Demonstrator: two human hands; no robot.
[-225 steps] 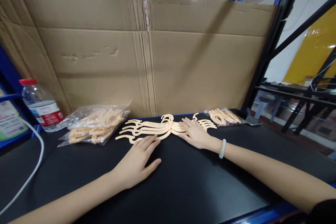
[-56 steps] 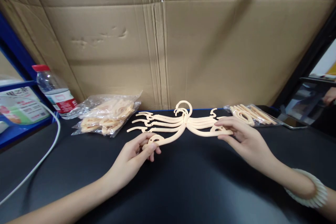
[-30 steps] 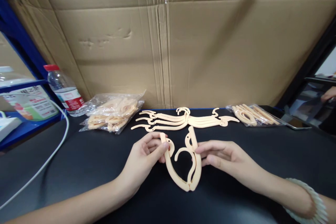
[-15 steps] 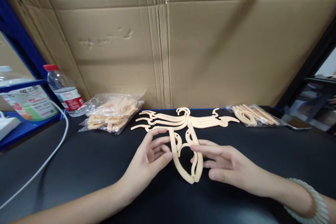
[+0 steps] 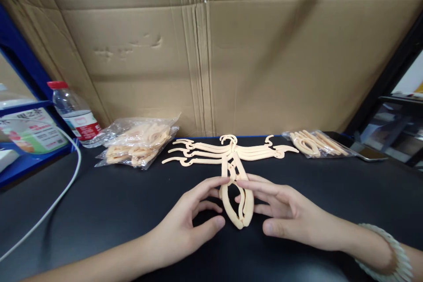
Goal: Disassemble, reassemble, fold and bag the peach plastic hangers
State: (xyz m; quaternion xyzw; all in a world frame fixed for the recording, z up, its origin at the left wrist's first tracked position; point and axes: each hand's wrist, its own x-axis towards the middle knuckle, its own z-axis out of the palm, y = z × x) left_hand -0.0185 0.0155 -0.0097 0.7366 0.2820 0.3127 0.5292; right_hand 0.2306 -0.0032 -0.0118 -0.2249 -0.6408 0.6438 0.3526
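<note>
A cream plastic folding hanger (image 5: 249,211), its two arms folded close side by side, is in front of me at the middle of the black table. My left hand (image 5: 193,216) holds the left arm, the index finger across its front and the thumb standing off it. On the other side, my right hand (image 5: 286,209) grips the right arm, index finger in front and other fingers behind, its thumb apart. Fingers cover part of the hanger's middle. Just beyond lie several spread-out cream hangers (image 5: 254,153), overlapping, their hooks toward the back.
A clear bag of cream hanger parts (image 5: 142,143) lies back left, beside a red-capped bottle (image 5: 79,116). Another bag (image 5: 313,144) and a phone-like flat object (image 5: 368,153) lie back right. A white cable (image 5: 74,172) crosses the left side. Cardboard (image 5: 148,61) stands behind.
The hanger's left arm has swung inward, so the two upper ends are closer together. My left hand has moved right with it. The right hand has hardly moved.
</note>
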